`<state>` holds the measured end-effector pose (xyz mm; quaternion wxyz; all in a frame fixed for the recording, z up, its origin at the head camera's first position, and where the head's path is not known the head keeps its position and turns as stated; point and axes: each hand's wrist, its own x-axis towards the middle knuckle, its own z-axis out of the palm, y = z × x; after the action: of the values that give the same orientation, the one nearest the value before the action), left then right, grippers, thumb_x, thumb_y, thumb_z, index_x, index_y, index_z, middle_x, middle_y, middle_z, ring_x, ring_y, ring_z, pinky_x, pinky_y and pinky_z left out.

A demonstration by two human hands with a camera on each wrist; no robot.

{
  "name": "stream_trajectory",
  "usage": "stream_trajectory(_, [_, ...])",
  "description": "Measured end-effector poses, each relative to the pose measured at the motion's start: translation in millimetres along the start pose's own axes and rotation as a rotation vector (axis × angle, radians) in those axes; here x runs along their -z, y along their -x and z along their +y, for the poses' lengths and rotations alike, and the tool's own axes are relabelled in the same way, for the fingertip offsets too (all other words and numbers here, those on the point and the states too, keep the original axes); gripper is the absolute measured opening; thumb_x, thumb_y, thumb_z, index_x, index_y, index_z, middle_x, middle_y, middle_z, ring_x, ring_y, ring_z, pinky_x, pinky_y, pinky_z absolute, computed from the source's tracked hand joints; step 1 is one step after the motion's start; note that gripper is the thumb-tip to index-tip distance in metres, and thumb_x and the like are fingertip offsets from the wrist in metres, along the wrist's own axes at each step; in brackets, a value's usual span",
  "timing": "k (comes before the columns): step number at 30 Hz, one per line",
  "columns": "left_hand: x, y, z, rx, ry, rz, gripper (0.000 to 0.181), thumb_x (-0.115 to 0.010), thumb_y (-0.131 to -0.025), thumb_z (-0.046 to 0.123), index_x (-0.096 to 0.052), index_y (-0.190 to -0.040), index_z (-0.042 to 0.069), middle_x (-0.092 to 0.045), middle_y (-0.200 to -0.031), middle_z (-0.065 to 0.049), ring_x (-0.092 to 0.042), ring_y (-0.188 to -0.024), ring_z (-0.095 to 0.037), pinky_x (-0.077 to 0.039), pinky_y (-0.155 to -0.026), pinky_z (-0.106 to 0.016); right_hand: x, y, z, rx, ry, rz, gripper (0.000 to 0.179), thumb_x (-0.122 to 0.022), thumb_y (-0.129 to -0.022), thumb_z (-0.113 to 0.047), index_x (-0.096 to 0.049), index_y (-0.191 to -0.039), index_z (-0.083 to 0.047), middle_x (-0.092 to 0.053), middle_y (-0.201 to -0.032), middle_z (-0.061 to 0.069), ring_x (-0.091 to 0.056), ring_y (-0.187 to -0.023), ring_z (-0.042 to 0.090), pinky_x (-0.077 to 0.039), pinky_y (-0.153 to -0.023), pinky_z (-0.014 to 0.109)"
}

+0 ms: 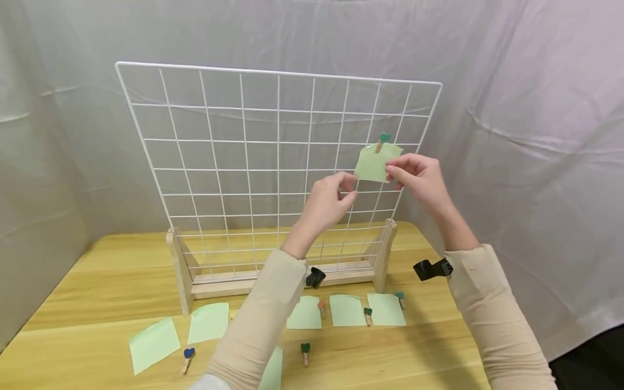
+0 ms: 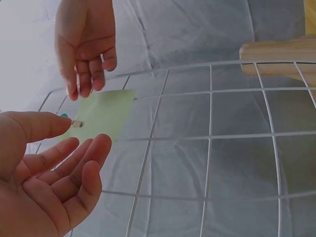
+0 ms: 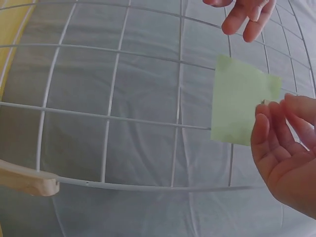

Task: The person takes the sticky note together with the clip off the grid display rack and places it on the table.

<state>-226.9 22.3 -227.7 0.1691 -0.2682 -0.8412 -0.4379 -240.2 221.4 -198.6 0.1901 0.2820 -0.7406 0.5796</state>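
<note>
A pale green paper note hangs on the right part of the white wire grid. A small wooden clothespin with a teal-green heart holds its top edge. My left hand is beside the note's lower left corner, thumb and fingers apart with nothing between them. Over the note's right edge in the head view is my right hand, its fingers loosely bent; whether they touch the paper I cannot tell. In the right wrist view the right hand partly hides the clothespin.
The grid stands in a wooden base on a wood-grain table. Several green notes lie in front of it. Among them are heart clothespins, including a blue one and a dark green one. Grey cloth hangs behind.
</note>
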Motion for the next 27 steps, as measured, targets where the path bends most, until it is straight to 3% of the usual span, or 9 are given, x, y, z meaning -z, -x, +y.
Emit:
stream_trajectory(4, [-2.6,-3.8,3.5,0.005,-0.015,0.029,0.026,-0.058,-0.085,0.012,-0.059,-0.109,0.003,-0.061,-0.1,-0.007,-0.055,-0.072,-0.012,-0.044,-0.065,-0.018,-1.5,-5.7,-4.2,0.048,-0.015,0.073,0.006,-0.061,-0.08,0.006,-0.064,-0.084,0.008,-0.064,-0.07,0.005,-0.058,-0.059,0.011,-0.045,-0.048,0.018])
stream_trajectory(13, [-3.3,-13.6,10.2,-0.02,0.041,0.141,0.023,-0.058,-0.083,0.009,-0.06,-0.104,0.001,-0.06,-0.099,-0.008,-0.056,-0.066,-0.011,-0.044,-0.058,-0.016,-9.8,-12.8,-26.1,0.108,0.046,0.153,0.01,-0.057,-0.079,0.011,-0.057,-0.085,0.019,-0.064,-0.069,0.004,-0.057,-0.057,0.008,-0.044,-0.046,0.016])
stream_trajectory(22, [-3.7,-17.1,8.1,-0.077,0.045,0.3,0.018,-0.057,-0.082,0.006,-0.062,-0.098,0.0,-0.061,-0.094,-0.009,-0.052,-0.058,-0.013,-0.04,-0.055,-0.018,-8.7,-26.2,-19.2,0.149,0.135,0.221,0.013,-0.061,-0.079,0.005,-0.061,-0.088,0.015,-0.062,-0.067,0.002,-0.055,-0.055,0.01,-0.044,-0.046,0.016])
stream_trajectory(25, [-3.5,-18.6,9.6,-0.059,0.044,0.311,0.021,-0.056,-0.082,0.006,-0.061,-0.102,0.001,-0.061,-0.098,-0.008,-0.053,-0.059,-0.012,-0.041,-0.056,-0.018,-9.6,-30.6,-20.6,0.172,0.16,0.242,0.016,-0.062,-0.079,0.004,-0.061,-0.09,0.015,-0.061,-0.066,0.001,-0.055,-0.055,0.011,-0.044,-0.044,0.016])
stream_trajectory(27, [-3.9,-19.6,10.7,-0.03,0.036,0.28,0.025,-0.056,-0.083,0.008,-0.059,-0.107,0.001,-0.061,-0.104,-0.008,-0.054,-0.061,-0.012,-0.042,-0.057,-0.018,-9.8,-33.2,-21.6,0.179,0.185,0.242,0.017,-0.062,-0.079,0.004,-0.061,-0.092,0.015,-0.061,-0.066,0.001,-0.056,-0.054,0.01,-0.044,-0.043,0.016])
